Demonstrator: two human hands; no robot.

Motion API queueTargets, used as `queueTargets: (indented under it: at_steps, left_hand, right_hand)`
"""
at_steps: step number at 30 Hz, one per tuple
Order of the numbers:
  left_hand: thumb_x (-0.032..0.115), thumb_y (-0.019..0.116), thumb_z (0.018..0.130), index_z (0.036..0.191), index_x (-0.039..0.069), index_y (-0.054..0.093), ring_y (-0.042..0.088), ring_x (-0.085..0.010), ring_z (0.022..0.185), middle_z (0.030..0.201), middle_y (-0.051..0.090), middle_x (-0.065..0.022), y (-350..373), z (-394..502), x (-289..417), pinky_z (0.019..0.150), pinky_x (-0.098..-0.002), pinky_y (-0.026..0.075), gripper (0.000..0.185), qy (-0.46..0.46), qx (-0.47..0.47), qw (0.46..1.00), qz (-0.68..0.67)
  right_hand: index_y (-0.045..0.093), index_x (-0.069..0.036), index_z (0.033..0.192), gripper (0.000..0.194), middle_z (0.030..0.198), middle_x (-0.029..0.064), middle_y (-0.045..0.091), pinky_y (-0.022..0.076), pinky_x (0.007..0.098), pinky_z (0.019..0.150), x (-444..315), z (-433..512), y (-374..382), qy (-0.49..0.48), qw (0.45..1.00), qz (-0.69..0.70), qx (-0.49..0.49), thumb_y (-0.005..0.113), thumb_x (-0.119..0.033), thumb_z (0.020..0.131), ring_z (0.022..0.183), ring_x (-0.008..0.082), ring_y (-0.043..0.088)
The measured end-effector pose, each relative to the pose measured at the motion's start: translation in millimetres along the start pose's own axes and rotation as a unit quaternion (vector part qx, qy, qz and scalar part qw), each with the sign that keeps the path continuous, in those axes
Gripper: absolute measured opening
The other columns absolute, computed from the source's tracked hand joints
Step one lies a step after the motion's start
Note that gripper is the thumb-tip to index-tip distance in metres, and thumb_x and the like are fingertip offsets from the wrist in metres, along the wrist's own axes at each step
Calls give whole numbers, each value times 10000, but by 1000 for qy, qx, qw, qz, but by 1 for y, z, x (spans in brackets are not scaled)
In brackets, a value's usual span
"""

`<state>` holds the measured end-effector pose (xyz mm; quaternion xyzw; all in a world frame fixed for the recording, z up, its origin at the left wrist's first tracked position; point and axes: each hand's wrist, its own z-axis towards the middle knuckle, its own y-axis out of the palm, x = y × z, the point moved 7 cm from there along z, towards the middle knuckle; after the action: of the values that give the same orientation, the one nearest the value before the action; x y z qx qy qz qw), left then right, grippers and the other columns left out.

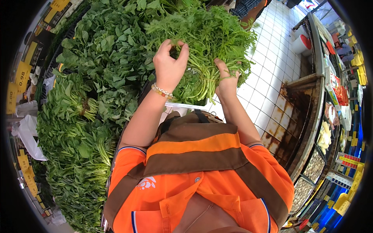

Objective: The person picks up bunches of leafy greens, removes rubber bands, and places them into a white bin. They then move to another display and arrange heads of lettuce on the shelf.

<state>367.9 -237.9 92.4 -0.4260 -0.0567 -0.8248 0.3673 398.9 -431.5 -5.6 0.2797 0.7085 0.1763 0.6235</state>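
Note:
A bunch of feathery leafy greens (204, 68) with pale green stems is in my right hand (228, 74), the thumb lying across the stems and the other fingers mostly hidden behind the leaves. My left hand (171, 62), with a beaded bracelet (162, 91) at the wrist, is at the left side of the bunch. Its thumb and fingers curl towards each other at the leaves; whether they pinch a sprig cannot be made out. Below the bunch, a white crate (186, 105) holds more greens.
Broad-leaved greens (116, 43) and tied bunches (84, 107) are heaped on my left, beside yellow price tags (22, 76). On the right, a rusty-edged counter (311, 116) runs along the white tiled floor (262, 75). Part of another person (247, 8) appears beyond the greens.

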Motion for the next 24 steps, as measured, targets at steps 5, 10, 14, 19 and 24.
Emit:
queueTargets:
  at_steps: [5, 10, 14, 19, 24]
  left_hand:
    - [82, 724, 756, 849, 35, 643, 620, -254, 840, 887, 653, -88, -14, -2, 18, 835, -378, 445, 132, 58, 32, 987, 145]
    - [-3, 681, 721, 912, 41, 649, 617, -225, 1035, 1089, 675, -82, 1, -11, 65, 1015, -422, 361, 198, 306, -57, 931, 190]
    - [-21, 645, 717, 943, 46, 648, 653, -222, 857, 960, 694, -91, 21, -20, 82, 921, -404, 413, 236, 349, -179, 912, 118]
    - [99, 685, 774, 997, 50, 645, 617, -223, 883, 979, 648, -65, 26, -12, 72, 832, -364, 392, 233, 194, -229, 941, 155]
    - [211, 740, 792, 1051, 60, 648, 584, -248, 922, 1022, 614, -71, 33, -19, 79, 847, -366, 380, 313, 269, -245, 917, 162]
  right_hand:
    - [609, -3, 951, 209, 916, 75, 609, 544, 375, 686, 4, 5, -11, 26, 998, 19, 49, 718, -90, 796, 802, 200, 600]
    - [585, -25, 889, 122, 824, 61, 569, 512, 341, 669, 17, 14, -23, 46, 997, 25, 57, 656, -102, 826, 745, 173, 569]
    - [582, -35, 927, 156, 906, 62, 572, 471, 303, 710, 8, 16, -22, -86, 970, -222, -42, 669, -102, 816, 819, 168, 554]
    - [568, -40, 1097, 424, 931, 142, 636, 443, 403, 823, -17, -11, 2, -357, 734, -563, -131, 541, 138, 713, 821, 349, 574]
    - [565, -65, 1101, 270, 920, 145, 631, 381, 474, 941, -27, -22, 12, -423, 682, -581, -130, 514, 44, 859, 846, 371, 584]
